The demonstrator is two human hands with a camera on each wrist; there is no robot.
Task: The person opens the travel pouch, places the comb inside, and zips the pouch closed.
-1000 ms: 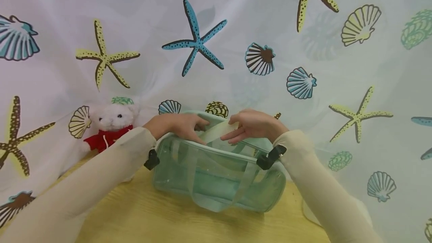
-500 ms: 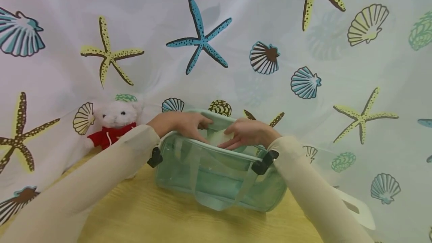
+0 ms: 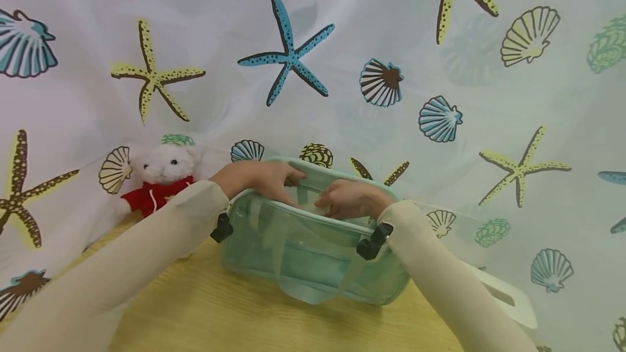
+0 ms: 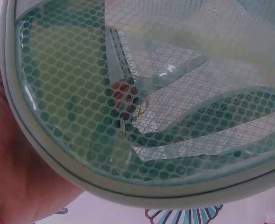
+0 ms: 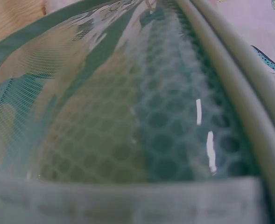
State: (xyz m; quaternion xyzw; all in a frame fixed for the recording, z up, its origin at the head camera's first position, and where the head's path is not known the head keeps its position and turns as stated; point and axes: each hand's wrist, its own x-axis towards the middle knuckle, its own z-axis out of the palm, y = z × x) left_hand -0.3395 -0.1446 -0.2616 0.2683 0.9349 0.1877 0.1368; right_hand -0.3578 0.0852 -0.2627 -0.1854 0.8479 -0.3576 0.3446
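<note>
A clear, pale green bag [image 3: 313,259] with mesh parts lies on the table, its top opening gaping. My left hand [image 3: 266,179] reaches over the bag's left end, with thumb and fingers spread apart at the opening. Deeper inside the opening is my right hand [image 3: 351,199], fingers bent against a pale item [image 3: 320,209] that is mostly hidden. In the left wrist view, part of a hand [image 4: 20,172] shows outside the bag's rim [image 4: 100,186], and reddish fingertips [image 4: 123,95] show through the mesh. The right wrist view shows the bag's mesh side [image 5: 165,121] close up; no fingers are clear there.
A white plush bear [image 3: 168,166] in a red top sits left of the bag, by the curtain [image 3: 342,26] with starfish and shells. A white item with a slot [image 3: 520,306] lies beside the right forearm. The wooden table [image 3: 274,325] stretches in front.
My right hand has moved down into the bag, and its fingers are more bent. The pale item has sunk lower with it. My left hand stays at the bag's left end.
</note>
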